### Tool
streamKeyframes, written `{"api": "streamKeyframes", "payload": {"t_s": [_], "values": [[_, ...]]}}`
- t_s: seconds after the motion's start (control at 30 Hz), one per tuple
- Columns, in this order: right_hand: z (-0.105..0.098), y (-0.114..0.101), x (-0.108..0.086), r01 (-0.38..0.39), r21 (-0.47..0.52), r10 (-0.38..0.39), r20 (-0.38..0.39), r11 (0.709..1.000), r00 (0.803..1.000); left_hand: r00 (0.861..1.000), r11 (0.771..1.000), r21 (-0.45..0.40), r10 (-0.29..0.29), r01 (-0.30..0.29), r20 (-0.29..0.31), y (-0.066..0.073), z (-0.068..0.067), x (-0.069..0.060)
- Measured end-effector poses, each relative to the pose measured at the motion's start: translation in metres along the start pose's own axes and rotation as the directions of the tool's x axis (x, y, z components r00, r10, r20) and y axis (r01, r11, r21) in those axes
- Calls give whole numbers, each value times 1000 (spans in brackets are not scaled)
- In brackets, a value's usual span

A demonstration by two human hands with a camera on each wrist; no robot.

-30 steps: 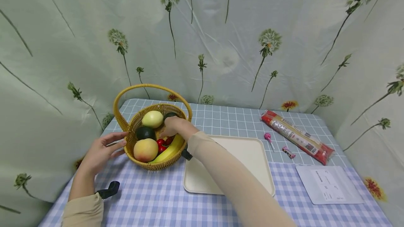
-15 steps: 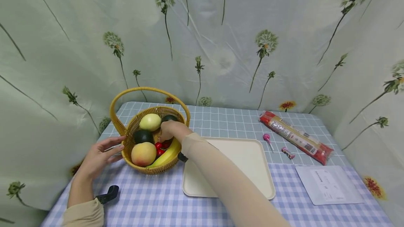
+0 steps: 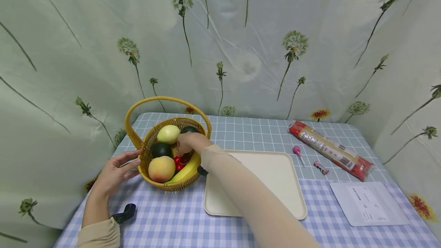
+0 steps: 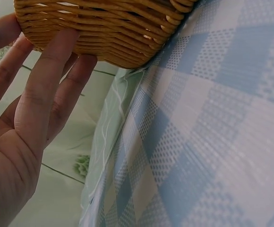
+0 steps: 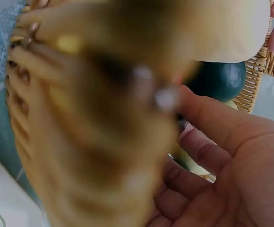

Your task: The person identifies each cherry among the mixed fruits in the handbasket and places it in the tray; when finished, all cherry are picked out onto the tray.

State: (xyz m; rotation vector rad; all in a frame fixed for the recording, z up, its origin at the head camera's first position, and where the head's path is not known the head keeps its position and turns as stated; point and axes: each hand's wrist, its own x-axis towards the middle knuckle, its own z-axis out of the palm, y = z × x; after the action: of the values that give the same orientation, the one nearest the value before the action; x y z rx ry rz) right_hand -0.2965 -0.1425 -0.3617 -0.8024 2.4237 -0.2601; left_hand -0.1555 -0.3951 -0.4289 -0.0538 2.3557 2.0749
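1 hand in our wicker basket [image 3: 166, 188], 1 hand out
Our left hand [image 3: 113, 172] is resting loose, spread fingers against the basket's left side, not gripping anything. Our right hand [image 3: 190, 142] is sitting inside by the red cherries [image 3: 179, 167], fingers down, and we're not able to tell if it's holding something. A peach [image 3: 161, 169], a banana [image 3: 186, 172], 2 dark fruits [image 3: 160, 150] and a pale fruit [image 3: 168, 134] are sharing the basket, with a cream tray [image 3: 275, 179] sitting just right of it.

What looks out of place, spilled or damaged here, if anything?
Only mildly odd: the long red-ended packet lies diagonally across the grid of the gray-blue cloth, with a lollipop and a wrapped candy loose nearby. I see nothing spilled or damaged around the fruit basket.
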Motion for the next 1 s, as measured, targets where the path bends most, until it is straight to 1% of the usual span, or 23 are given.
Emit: {"api": "streamKeyframes", "payload": {"t_s": [0.13,0.23,0.37,0.47,0.57,0.63,0.7,0.8,0.87,1.0], "values": [[-5,5,-2,-2,67,1,17,998,1000,1000,1000,2,-6,6,3,0,2,1],[-8,7,-6,16,94,-18,18,995,1000,1000,1000,2,-10,10,1,0,4,1],[-11,7,-12,69,109,-70,6,992,998,1000,1000,10,-19,19,-9,-1,4,2],[-13,6,-16,135,70,-133,-32,988,991,999,999,9,-31,31,-15,-2,3,1],[-15,5,-21,204,-9,-204,-73,979,976,999,999,10,-35,35,-22,-2,2,0],[-16,4,-25,231,-64,-236,-98,971,967,999,999,18,-31,31,-23,-1,1,-1],[-17,5,-30,252,-90,-262,-124,963,957,999,999,25,-29,30,-24,-1,1,-1],[-18,9,-41,292,-67,-299,-169,954,939,999,999,25,-39,39,-21,-1,1,-1],[-17,13,-49,329,-27,-328,-198,944,924,999,999,16,-50,50,-18,-2,0,-1],[-15,24,-67,400,28,-381,-248,916,891,999,999,-4,-52,52,-6,-2,0,-1]]}}
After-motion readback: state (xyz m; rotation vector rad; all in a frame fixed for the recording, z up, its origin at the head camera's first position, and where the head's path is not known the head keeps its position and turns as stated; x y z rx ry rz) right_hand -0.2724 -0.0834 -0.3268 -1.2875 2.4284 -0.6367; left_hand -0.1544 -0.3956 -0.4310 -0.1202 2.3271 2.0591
